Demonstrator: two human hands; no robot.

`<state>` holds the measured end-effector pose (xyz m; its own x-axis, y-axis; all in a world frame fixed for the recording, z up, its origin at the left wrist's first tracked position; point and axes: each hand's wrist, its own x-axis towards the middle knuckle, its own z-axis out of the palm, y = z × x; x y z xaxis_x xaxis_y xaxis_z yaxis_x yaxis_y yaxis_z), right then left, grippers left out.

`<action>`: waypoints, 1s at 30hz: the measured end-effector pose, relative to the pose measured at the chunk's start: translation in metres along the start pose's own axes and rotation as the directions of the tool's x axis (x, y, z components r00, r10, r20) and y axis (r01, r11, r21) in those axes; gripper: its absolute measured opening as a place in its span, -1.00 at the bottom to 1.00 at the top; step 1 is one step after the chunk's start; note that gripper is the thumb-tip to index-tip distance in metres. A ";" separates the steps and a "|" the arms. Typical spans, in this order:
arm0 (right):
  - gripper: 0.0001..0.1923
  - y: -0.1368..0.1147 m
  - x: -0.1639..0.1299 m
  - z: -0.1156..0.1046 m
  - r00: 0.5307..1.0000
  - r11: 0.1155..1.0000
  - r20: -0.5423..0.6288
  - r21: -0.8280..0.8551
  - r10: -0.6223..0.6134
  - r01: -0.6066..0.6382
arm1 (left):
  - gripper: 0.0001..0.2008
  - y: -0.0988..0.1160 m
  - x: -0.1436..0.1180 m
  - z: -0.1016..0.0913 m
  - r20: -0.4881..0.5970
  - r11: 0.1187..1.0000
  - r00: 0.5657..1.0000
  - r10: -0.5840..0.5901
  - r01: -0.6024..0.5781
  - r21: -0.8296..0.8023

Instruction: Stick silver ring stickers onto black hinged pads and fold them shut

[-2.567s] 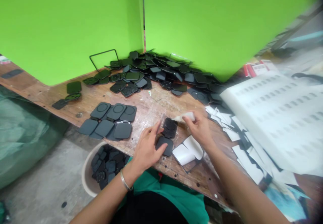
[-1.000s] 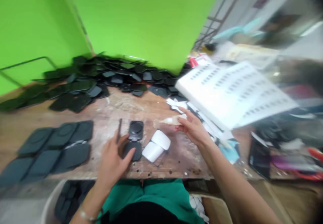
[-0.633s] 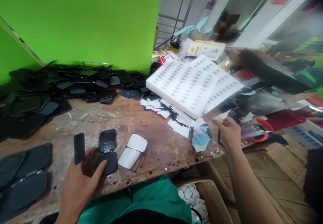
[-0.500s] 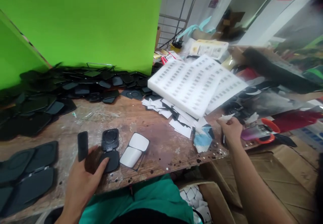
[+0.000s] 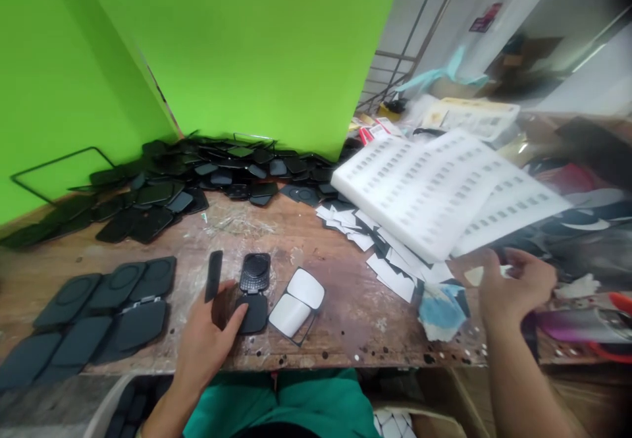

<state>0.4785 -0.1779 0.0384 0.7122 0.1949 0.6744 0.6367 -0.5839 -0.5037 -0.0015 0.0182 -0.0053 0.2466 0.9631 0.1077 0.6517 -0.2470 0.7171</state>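
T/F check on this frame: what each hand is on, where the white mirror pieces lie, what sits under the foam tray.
1. The left hand rests on the open black case. True.
2. The right hand holds a black case. False: it is over by a small white scrap, near the bench's right end.
3. The white mirror pieces lie right of the open case. True.
4. The white foam tray lies flat on bare wood. False: it sits tilted on white slips.
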 end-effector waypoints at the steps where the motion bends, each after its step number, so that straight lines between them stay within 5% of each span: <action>1: -0.71 -0.020 0.002 0.004 1.000 0.998 -0.019 0.061 -0.024 0.025 | -0.43 -0.001 0.000 0.000 0.000 1.000 1.000 0.007 -0.007 -0.008; 7: -0.82 -0.118 0.036 0.075 0.912 0.941 0.329 0.308 -0.245 0.141 | -0.48 -0.007 -0.001 0.001 -0.025 0.999 0.999 0.037 -0.037 -0.021; 11: -0.86 -0.151 0.059 0.132 0.872 0.945 0.421 0.305 -0.247 0.121 | -0.49 -0.009 -0.003 0.002 -0.052 0.999 0.998 0.037 -0.038 -0.008; 15: -0.89 -0.166 0.072 0.164 0.846 0.966 0.510 0.256 -0.156 0.024 | -0.51 -0.008 -0.005 0.002 -0.068 0.999 0.997 0.041 -0.041 -0.001; 19: -0.88 -0.169 0.078 0.169 0.828 0.965 0.559 0.239 -0.047 -0.107 | -0.53 -0.006 -0.006 0.001 -0.077 0.999 0.996 0.042 -0.042 -0.003; 25: -0.89 -0.176 0.071 0.139 0.848 0.857 0.528 0.417 0.041 -0.302 | -0.55 -0.007 -0.005 0.003 -0.083 0.994 0.993 0.088 -0.092 -0.053; 30: -0.80 -0.203 0.036 0.107 0.741 0.740 0.670 0.514 -0.031 -0.433 | -0.56 -0.004 -0.006 0.003 -0.082 0.992 0.993 0.090 -0.097 -0.083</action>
<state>0.4066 0.0319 0.1065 0.7062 0.6911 0.1537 0.3147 -0.1118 -0.9426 -0.0039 0.0129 -0.0107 0.2446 0.9424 0.2281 0.5627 -0.3295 0.7582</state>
